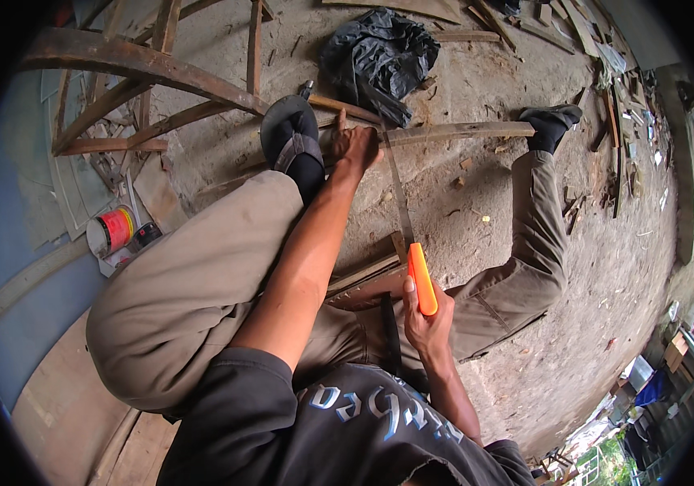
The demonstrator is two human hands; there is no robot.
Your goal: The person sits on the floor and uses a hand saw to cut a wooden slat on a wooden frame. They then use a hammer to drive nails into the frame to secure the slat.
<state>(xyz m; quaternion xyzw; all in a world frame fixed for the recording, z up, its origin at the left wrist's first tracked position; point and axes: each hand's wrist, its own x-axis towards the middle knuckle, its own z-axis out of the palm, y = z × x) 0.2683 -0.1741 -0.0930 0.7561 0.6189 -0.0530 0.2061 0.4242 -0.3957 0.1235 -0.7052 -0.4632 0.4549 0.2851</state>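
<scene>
My right hand (pixel 428 320) is closed around the orange handle (pixel 421 279) of a handsaw. Its thin blade (pixel 399 194) runs away from me and crosses a narrow wooden strip (pixel 460 131) near the strip's left part. Just left of the blade, my left hand (pixel 356 147) grips the strip, with the index finger pointing forward. My right foot (pixel 555 123) is at the strip's right end, while my left foot (pixel 290 134), in a dark sandal, stands beside my left hand. Beyond that hand lies what looks like a hammer (pixel 343 106) with a wooden handle.
A crumpled black plastic bag (pixel 379 57) lies past the strip. At the far left stands a curved wooden frame (pixel 152 69), with a red-and-yellow can (pixel 116 229) below it. Wood scraps (pixel 614 121) litter the right side. More wood pieces (pixel 371 271) lie between my legs.
</scene>
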